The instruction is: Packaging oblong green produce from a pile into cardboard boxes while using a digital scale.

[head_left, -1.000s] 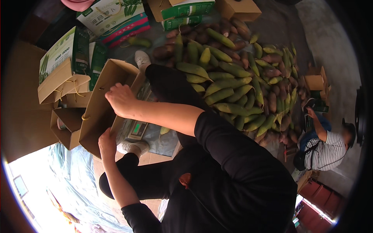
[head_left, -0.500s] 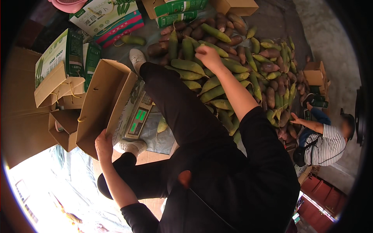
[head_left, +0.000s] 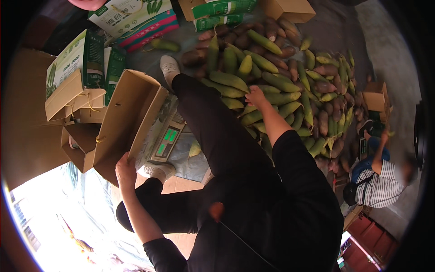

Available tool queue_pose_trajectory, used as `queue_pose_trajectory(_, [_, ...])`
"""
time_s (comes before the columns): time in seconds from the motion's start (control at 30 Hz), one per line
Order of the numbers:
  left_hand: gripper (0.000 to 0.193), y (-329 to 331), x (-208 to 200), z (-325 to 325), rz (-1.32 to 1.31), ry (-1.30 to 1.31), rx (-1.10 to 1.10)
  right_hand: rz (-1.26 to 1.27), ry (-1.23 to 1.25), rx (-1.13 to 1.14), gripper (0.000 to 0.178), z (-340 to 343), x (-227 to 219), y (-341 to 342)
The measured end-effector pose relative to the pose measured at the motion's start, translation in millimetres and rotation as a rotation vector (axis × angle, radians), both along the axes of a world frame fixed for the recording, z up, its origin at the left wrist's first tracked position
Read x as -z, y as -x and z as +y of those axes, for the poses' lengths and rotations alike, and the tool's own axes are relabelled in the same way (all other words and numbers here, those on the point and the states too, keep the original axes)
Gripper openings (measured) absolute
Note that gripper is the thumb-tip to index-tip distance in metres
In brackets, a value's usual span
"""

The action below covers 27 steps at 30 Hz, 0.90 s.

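Note:
A long open cardboard carton (head_left: 124, 109) stands tilted at my left, leaning by the scale (head_left: 166, 140). My left hand (head_left: 126, 172) is closed on its near edge, thumb over the rim. To the right of my outstretched leg, my right hand (head_left: 256, 96) reaches into a pile of long green radishes (head_left: 229, 80). Its fingers are curled together against the pile, and what is in them, if anything, is hidden. One green radish (head_left: 244, 67) lies just beyond that hand, and another radish (head_left: 283, 98) lies beside it.
Printed green-and-white cartons (head_left: 68, 63) stand beyond the open one, with more boxes (head_left: 217, 11) at the far side. Brownish radishes (head_left: 324, 122) are mixed into the pile. At the far right a person in a striped shirt (head_left: 380, 186) sits by another box (head_left: 375, 96).
My right hand has drawn back toward me over the pile, exposing a green radish where it was. My left hand stays on the carton. The other person's arm has lifted, and the view has shifted slightly.

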State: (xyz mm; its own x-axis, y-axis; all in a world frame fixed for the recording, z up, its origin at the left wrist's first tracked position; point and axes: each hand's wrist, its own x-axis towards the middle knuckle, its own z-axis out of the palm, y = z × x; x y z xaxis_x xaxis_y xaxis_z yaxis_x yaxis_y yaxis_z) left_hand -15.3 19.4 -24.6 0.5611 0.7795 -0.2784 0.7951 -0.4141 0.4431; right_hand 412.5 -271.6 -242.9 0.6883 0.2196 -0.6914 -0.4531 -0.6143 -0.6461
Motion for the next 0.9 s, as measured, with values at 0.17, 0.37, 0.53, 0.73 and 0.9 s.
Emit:
queue_pose_trajectory(0.17, [0.027, 0.9, -3.0, -0.6, 0.029, -0.005, -0.024, -0.148, 0.106, -0.025, 0.050, 9.0, 8.4, 5.6])
queue_pose_trajectory(0.37, [0.028, 0.9, -4.0, -2.6, 0.023, -0.057, -0.006, -0.083, 0.134, 0.118, 0.040, 11.0, 5.2, 2.2])
queue_pose_trajectory(0.53, [0.026, 7.5, -9.3, -1.9, 0.105, -0.075, 0.016, -0.119, 0.034, 0.024, 0.042, 25.7, -34.2, 0.0])
queue_pose_trajectory(0.73, [0.024, -0.5, -11.0, -5.8, 0.090, -0.080, -0.008, -0.337, -0.098, -0.046, 0.041, 52.4, -75.7, -33.2])
queue_pose_trajectory(0.9, [0.024, -3.1, -7.9, -7.7, 0.064, -0.083, 0.013, -0.506, -0.299, -0.094, 0.034, 98.8, -143.6, -24.9])
